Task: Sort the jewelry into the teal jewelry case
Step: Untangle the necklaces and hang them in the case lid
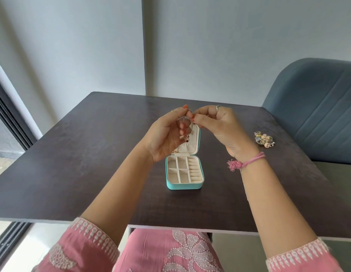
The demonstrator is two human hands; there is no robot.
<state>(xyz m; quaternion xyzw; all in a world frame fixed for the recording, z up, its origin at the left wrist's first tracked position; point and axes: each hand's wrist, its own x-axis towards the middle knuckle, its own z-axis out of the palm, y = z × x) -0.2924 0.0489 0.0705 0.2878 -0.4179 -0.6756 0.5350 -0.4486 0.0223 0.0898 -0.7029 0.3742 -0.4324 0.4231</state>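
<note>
The teal jewelry case (182,185) lies open in the middle of the dark table, its cream compartments showing nothing inside and its lid standing upright behind. Above the lid, my left hand (166,134) and my right hand (215,126) meet at the fingertips. Both pinch a thin chain necklace (191,126) whose small dark pendant (187,138) hangs in front of the lid. A heap of colourful jewelry (264,139) lies on the table to the right of the case, apart from both hands.
The dark wooden table (92,154) stands against a grey wall. A blue upholstered chair (318,107) sits at its far right corner. A dark window frame runs down the left edge of the view.
</note>
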